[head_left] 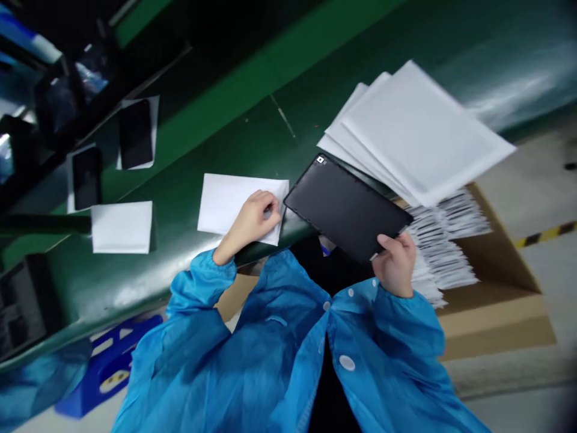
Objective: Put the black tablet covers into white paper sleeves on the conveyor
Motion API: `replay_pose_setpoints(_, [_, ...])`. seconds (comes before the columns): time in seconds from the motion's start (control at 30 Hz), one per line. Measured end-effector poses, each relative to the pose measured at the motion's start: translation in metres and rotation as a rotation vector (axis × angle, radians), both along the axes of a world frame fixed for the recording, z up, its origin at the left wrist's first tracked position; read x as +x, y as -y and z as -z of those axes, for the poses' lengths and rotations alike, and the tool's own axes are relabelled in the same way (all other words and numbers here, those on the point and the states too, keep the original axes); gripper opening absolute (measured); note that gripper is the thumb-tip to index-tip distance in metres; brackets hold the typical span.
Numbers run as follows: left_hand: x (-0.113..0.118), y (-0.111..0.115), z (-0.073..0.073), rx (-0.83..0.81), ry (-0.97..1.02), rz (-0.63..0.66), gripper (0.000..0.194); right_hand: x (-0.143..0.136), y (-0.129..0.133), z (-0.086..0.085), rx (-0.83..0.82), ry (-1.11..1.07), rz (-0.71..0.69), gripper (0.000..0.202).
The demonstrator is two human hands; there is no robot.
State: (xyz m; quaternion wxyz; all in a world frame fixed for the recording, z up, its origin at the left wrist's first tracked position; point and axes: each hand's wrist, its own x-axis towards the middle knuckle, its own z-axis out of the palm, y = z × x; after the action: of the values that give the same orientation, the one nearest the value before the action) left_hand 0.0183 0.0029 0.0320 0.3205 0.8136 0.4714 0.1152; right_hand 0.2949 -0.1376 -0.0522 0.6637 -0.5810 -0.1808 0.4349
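I found the right hand [397, 263] pinching the black panel [347, 204] one-ended, risking slippage; the left hand [253, 218] had curled fingers over the white envelope [223, 203], pinch unclear.

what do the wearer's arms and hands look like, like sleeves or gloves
The left hand and right hand are bare, with no gloves showing. Both arms are covered by loose, creased, slightly shiny bright blue sleeves that narrow at the wrists, part of a blue jacket with round white snaps.
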Motion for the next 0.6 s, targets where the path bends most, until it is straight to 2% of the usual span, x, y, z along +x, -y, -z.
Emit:
replay_pose_setpoints(0.13, [0.001,0.0,0.003,0.01,0.011,-0.006,0.014,0.002,0.007,0.007,-0.023,0.085,0.027,0.037])
replay_pose_setpoints(0.27, [0.001,0.003,0.005,0.022,0.064,-0.02,0.014,0.003,0.014,0.007,-0.045,0.18,0.001,0.032])
replay_pose_setpoints(0.43, [0.002,0.008,0.002,0.031,0.17,-0.044,0.012,0.002,0.025,0.007,-0.085,0.248,-0.112,0.038])
replay_pose_setpoints(0.6, [0.0,0.009,-0.004,0.099,0.119,-0.044,0.013,-0.012,0.03,0.003,-0.087,0.207,-0.251,0.041])
